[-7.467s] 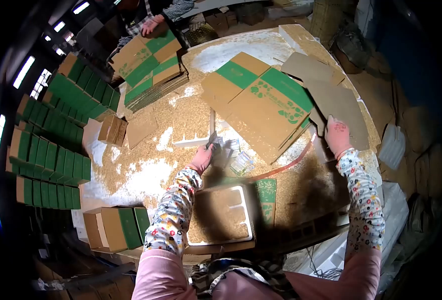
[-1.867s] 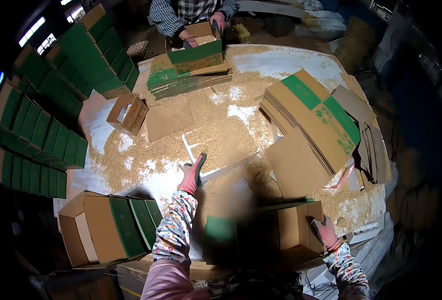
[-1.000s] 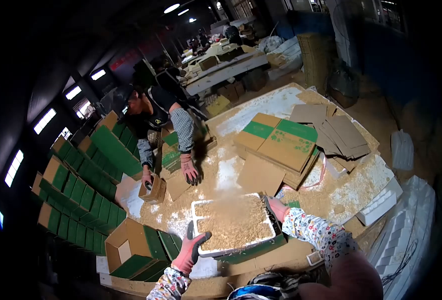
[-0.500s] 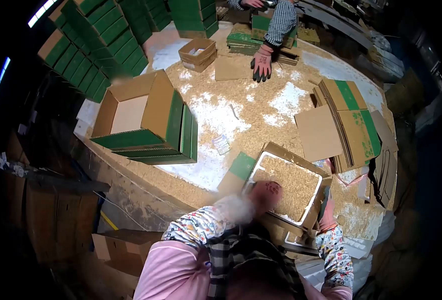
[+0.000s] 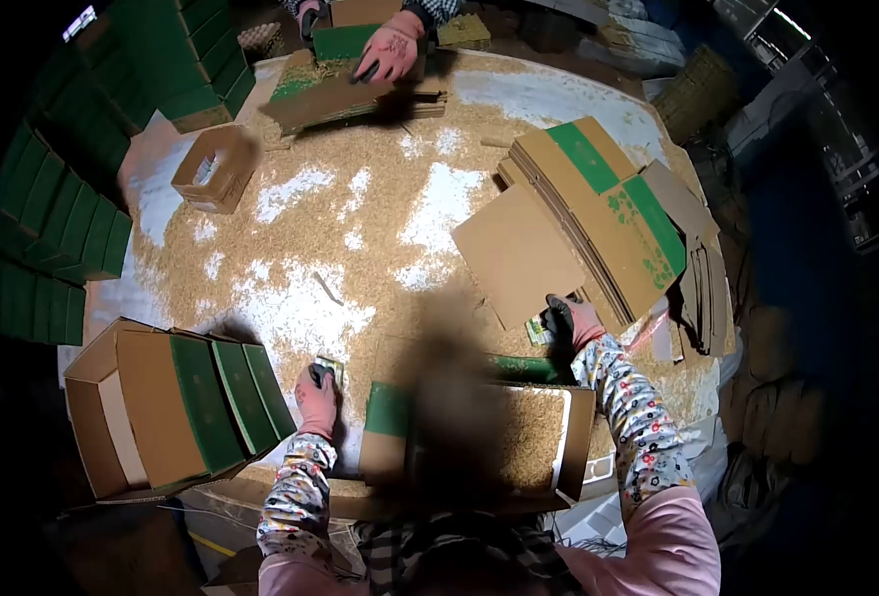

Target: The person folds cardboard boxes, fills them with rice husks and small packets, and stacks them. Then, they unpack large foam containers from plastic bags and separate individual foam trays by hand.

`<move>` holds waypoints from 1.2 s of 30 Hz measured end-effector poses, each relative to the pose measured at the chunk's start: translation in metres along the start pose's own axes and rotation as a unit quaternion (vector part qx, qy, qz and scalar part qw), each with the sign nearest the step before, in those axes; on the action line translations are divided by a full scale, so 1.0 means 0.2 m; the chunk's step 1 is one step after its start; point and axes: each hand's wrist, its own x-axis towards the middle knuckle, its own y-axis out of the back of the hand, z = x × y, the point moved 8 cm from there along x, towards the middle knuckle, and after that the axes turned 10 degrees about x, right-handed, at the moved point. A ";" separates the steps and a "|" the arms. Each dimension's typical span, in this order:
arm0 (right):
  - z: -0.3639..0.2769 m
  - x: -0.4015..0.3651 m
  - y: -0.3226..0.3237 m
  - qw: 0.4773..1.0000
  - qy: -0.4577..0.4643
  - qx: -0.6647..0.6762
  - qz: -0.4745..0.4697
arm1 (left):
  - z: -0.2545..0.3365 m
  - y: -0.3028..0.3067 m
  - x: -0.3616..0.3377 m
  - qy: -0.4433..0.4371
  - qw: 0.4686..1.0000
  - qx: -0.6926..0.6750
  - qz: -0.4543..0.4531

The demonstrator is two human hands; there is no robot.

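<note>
An open carton holding a white foam tray heaped with husks sits right in front of me at the table's near edge; a dark blur hides its left half. My left hand, in a pink glove, rests on the table left of the carton, its fingertips pinching a small leaflet. My right hand reaches past the carton's far right corner and closes on a small green-yellow packet, beside a flat cardboard sheet.
Husks cover the round table. A stack of flat green-and-brown cartons lies at right. Assembled boxes stand at near left and green boxes are piled beyond. A small open box sits far left. A co-worker's gloved hand presses on another carton stack.
My hands have left the husk-filled tray, which now sits in its carton before me. The left hand went to a leaflet, the right to a packet. The co-worker's hand moved onto the far stack.
</note>
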 end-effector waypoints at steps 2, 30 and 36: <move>-0.34 -0.22 -0.15 0.898 0.266 -0.331 0.120 | 0.33 0.28 -0.01 -0.029 0.985 -0.148 0.082; 0.24 -1.52 -0.33 0.751 0.344 -0.561 0.061 | 1.28 -0.03 -1.10 -0.479 0.842 0.198 -0.148; 0.54 -1.30 -0.32 0.476 0.398 -0.784 0.032 | 1.36 -0.11 -1.08 -0.472 0.817 0.252 -0.217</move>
